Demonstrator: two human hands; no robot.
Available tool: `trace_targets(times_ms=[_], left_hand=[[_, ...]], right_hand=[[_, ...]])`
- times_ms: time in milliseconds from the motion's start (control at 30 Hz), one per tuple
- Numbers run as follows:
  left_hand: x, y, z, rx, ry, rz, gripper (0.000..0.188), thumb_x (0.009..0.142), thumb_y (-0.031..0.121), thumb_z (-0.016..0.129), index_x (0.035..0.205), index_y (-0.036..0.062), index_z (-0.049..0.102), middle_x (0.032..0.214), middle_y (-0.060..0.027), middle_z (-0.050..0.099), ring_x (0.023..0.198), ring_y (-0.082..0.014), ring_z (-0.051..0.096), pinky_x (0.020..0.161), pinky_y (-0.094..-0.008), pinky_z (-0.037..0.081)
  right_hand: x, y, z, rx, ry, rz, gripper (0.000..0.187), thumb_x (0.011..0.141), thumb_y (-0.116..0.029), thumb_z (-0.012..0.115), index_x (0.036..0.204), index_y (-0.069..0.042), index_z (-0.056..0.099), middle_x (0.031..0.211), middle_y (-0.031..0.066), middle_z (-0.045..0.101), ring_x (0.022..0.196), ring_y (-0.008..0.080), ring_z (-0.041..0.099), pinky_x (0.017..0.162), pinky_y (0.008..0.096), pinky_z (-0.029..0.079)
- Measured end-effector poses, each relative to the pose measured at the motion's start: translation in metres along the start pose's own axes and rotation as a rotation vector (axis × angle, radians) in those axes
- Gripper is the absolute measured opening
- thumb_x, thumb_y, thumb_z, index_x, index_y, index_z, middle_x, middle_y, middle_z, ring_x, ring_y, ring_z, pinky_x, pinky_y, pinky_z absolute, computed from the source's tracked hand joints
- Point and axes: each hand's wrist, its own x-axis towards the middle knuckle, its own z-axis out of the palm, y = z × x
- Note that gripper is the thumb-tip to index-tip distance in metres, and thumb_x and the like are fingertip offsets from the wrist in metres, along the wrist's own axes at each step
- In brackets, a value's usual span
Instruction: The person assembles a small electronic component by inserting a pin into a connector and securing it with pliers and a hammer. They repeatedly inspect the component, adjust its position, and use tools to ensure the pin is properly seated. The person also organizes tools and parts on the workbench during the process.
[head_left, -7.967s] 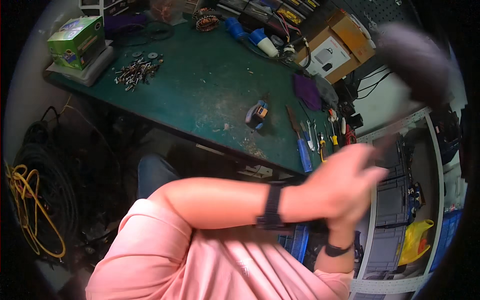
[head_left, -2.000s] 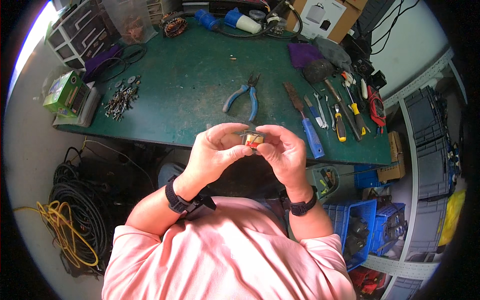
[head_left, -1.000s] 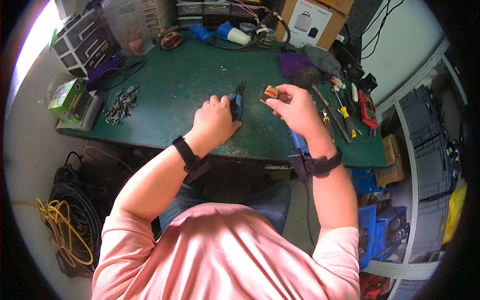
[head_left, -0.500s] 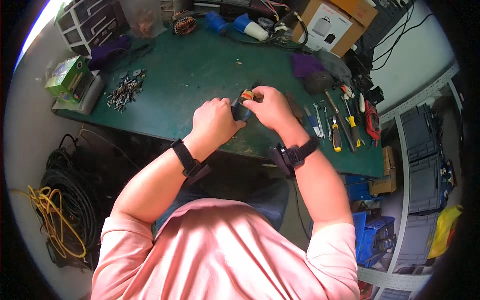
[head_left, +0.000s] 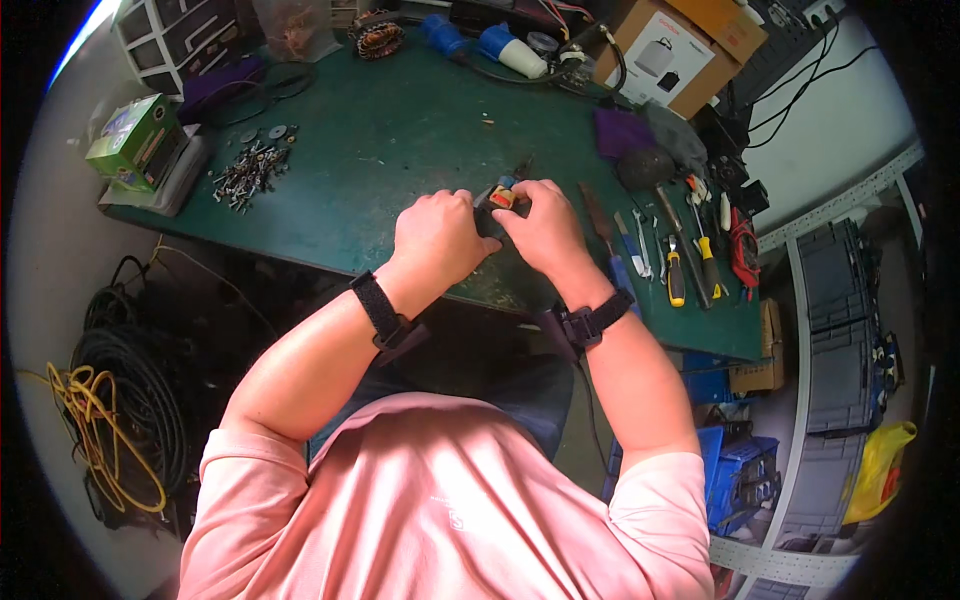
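Both hands meet over the front part of the green workbench (head_left: 350,190). My left hand (head_left: 437,235) is closed, its fingers curled around a dark tool-like object (head_left: 483,205) that is mostly hidden. My right hand (head_left: 543,228) pinches a small tan piece with an orange-red patch (head_left: 502,198) by its right side. That piece is against the dark object between the hands. A small bluish bit and a dark pointed end show just beyond it; I cannot tell what they belong to.
Several hand tools, including a yellow-and-black screwdriver (head_left: 675,275) and a hammer (head_left: 670,215), lie to the right. A pile of screws (head_left: 250,175) and a green box (head_left: 135,145) are at the left. A cardboard box (head_left: 680,55) stands at the back right.
The small piece has turned between my fingers, and a bluish bit now shows beyond it. My right hand has shifted slightly, uncovering a flat brown tool beside it. The view has tilted a little.
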Motion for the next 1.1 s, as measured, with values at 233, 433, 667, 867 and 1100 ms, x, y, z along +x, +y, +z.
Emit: trace_targets(times_ms=[233,433,667,867,1100], left_hand=[[-0.001,0.001,-0.001,-0.012,-0.006,0.000,0.047,0.067,0.041,0.081,0.087,0.0016,0.064,0.089,-0.0171,0.067,0.087,-0.0352,0.066,0.075,-0.0441,0.053],[-0.001,0.000,0.003,-0.001,0.022,0.001,0.046,0.068,0.040,0.080,0.087,0.0010,0.064,0.087,-0.0176,0.066,0.086,-0.0359,0.066,0.074,-0.0442,0.053],[-0.003,0.005,0.000,-0.027,0.017,-0.021,0.042,0.071,0.037,0.078,0.085,0.0004,0.062,0.087,-0.0184,0.066,0.087,-0.0361,0.065,0.075,-0.0441,0.052],[-0.002,0.007,0.002,-0.027,0.015,-0.020,0.042,0.071,0.035,0.078,0.087,0.0004,0.061,0.089,-0.0184,0.066,0.088,-0.0364,0.065,0.075,-0.0443,0.052],[-0.004,0.007,-0.001,-0.015,0.001,-0.020,0.043,0.071,0.036,0.078,0.088,0.0001,0.061,0.090,-0.0185,0.066,0.089,-0.0362,0.065,0.076,-0.0446,0.052]], right_hand=[[-0.002,0.003,0.000,0.014,0.009,-0.015,0.034,0.073,-0.025,0.077,0.099,-0.006,0.066,0.104,0.0126,0.062,0.095,0.0340,0.063,0.080,0.0426,0.052],[-0.003,0.002,-0.002,0.002,-0.001,-0.041,0.036,0.071,-0.025,0.078,0.099,-0.005,0.066,0.105,0.0131,0.062,0.096,0.0346,0.062,0.081,0.0425,0.052],[0.008,0.002,-0.030,0.016,-0.145,-0.029,0.036,0.071,-0.027,0.078,0.096,-0.003,0.070,0.099,0.0176,0.067,0.093,0.0353,0.065,0.081,0.0416,0.052],[0.012,0.000,-0.026,0.038,-0.202,0.039,0.030,0.071,-0.028,0.077,0.088,-0.004,0.072,0.084,0.0163,0.069,0.082,0.0343,0.067,0.073,0.0415,0.052],[0.011,0.000,-0.020,0.023,-0.185,0.041,0.029,0.071,-0.029,0.077,0.087,-0.005,0.071,0.084,0.0147,0.070,0.082,0.0342,0.067,0.072,0.0427,0.052]])
